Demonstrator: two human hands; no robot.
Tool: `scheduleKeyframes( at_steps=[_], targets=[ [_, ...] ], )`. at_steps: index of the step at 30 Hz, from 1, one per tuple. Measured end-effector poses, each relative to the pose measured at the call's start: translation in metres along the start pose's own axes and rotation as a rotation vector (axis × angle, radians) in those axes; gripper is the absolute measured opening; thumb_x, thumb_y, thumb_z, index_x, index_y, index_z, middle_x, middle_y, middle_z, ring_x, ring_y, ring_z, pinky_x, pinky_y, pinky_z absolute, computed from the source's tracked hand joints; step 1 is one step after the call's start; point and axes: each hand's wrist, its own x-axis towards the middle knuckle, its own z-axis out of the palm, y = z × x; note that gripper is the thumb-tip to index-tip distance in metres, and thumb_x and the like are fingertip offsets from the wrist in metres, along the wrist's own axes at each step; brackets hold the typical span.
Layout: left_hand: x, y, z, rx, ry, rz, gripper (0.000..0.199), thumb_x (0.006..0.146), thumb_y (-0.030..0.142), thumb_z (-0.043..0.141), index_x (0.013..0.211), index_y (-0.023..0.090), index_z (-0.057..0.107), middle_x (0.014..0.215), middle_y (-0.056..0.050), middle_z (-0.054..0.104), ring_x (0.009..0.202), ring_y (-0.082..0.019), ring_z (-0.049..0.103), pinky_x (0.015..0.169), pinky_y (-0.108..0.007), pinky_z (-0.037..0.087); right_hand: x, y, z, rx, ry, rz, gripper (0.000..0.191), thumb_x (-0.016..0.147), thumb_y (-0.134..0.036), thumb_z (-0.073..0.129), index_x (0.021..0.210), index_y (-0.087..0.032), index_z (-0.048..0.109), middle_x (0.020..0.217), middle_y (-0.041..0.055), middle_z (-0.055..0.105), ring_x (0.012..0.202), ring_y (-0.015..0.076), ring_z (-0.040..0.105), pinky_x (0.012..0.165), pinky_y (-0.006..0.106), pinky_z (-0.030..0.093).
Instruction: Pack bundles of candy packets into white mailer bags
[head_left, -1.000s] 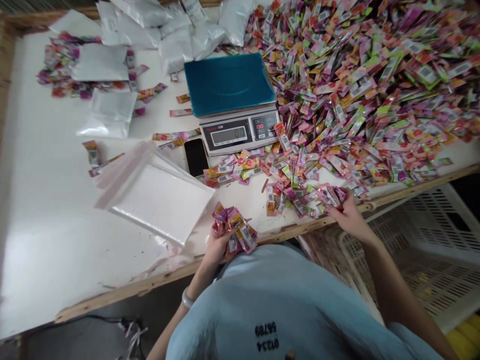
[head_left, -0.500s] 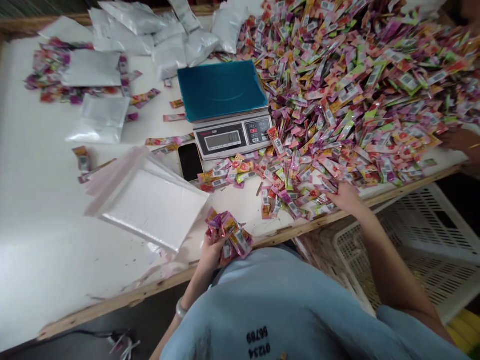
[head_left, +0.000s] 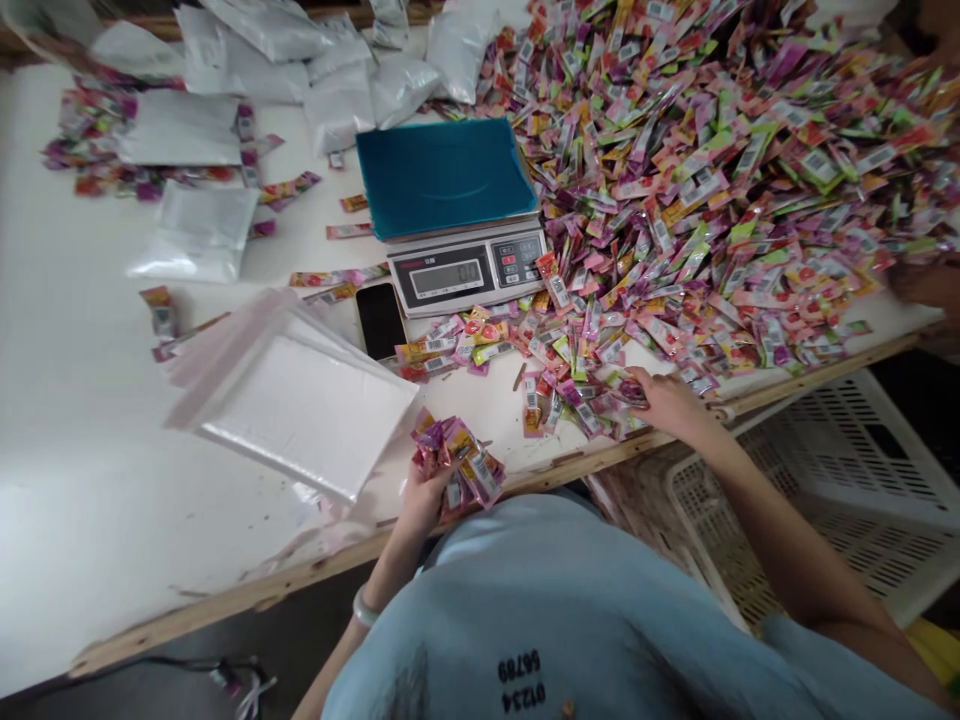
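My left hand (head_left: 424, 494) is closed round a bunch of small candy packets (head_left: 474, 466), pink, purple and yellow with barcodes, held at the table's front edge. My right hand (head_left: 671, 405) reaches into the near edge of the large candy packet pile (head_left: 675, 200). Its thumb and fingers are closed on a few packets (head_left: 628, 390) there; how many is hidden. Between and beyond my hands stands a digital scale (head_left: 457, 275) with a blue pan (head_left: 446, 178), nothing lying on it. A stack of clear plastic bags (head_left: 300, 400) lies left of my left hand.
A phone (head_left: 379, 320) lies beside the scale. Filled white bags (head_left: 337, 105) are heaped at the back. More packets (head_left: 97, 125) lie at the far left. Below the wooden table edge (head_left: 600, 458) is a white crate (head_left: 847, 480). Another person's hand (head_left: 926, 285) is at the right.
My right hand has moved slightly left along the pile's near edge. My left hand stays nearly still with its bunch. A blurred pale shape has appeared at the top left.
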Motion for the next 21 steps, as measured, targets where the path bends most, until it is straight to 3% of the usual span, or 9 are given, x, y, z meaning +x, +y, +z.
scheduleKeyframes(
  at_steps=[4,7,10,13,16,21],
  targets=[
    [-0.001,-0.001,0.002,-0.006,-0.016,0.001,0.057,0.057,0.037,0.097,0.103,0.020,0.069,0.098,-0.011,0.082,0.113,-0.042,0.075,0.101,-0.055,0.060,0.006,-0.004,0.001,-0.080,0.009,-0.015,0.035,0.088,-0.030,0.072,0.118,-0.014,0.065,0.102,0.0192,0.076,0.102,0.0341,0.070,0.095,0.043,0.045],
    [-0.001,-0.003,0.001,-0.014,-0.016,0.003,0.059,0.057,0.037,0.097,0.105,0.020,0.069,0.098,-0.011,0.082,0.112,-0.041,0.075,0.101,-0.056,0.059,0.012,0.006,0.004,-0.036,0.091,0.003,0.035,0.082,-0.030,0.075,0.112,-0.013,0.067,0.118,0.0224,0.069,0.115,0.0376,0.063,0.098,0.047,0.046],
    [-0.001,-0.002,0.000,-0.009,-0.034,-0.007,0.057,0.059,0.038,0.096,0.105,0.019,0.070,0.099,-0.012,0.082,0.110,-0.041,0.076,0.101,-0.056,0.060,0.013,0.023,0.007,0.220,0.271,0.061,0.041,0.080,-0.031,0.071,0.116,-0.014,0.064,0.128,0.0232,0.062,0.121,0.0382,0.059,0.099,0.048,0.049],
    [0.000,-0.002,0.000,0.008,-0.049,-0.024,0.057,0.059,0.039,0.096,0.105,0.018,0.071,0.099,-0.013,0.082,0.108,-0.041,0.077,0.099,-0.055,0.060,0.010,0.029,0.007,0.572,0.402,0.115,0.034,0.087,-0.032,0.057,0.118,-0.019,0.060,0.110,0.0132,0.068,0.108,0.0308,0.063,0.094,0.043,0.052],
    [0.001,0.000,0.001,0.023,-0.038,-0.033,0.058,0.058,0.039,0.095,0.105,0.017,0.072,0.099,-0.014,0.082,0.106,-0.041,0.077,0.098,-0.056,0.060,0.007,0.012,0.000,0.734,0.420,0.129,0.024,0.091,-0.033,0.048,0.110,-0.024,0.060,0.090,0.0060,0.067,0.092,0.0269,0.064,0.088,0.041,0.054],
    [-0.004,0.021,0.002,0.018,-0.137,-0.042,0.067,0.054,0.030,0.094,0.116,0.020,0.074,0.099,-0.012,0.082,0.114,-0.043,0.074,0.100,-0.057,0.060,0.007,-0.042,-0.023,0.523,0.393,-0.092,0.033,0.084,-0.030,0.064,0.115,-0.020,0.060,0.104,0.0119,0.070,0.099,0.0319,0.064,0.090,0.045,0.052]
  ],
)
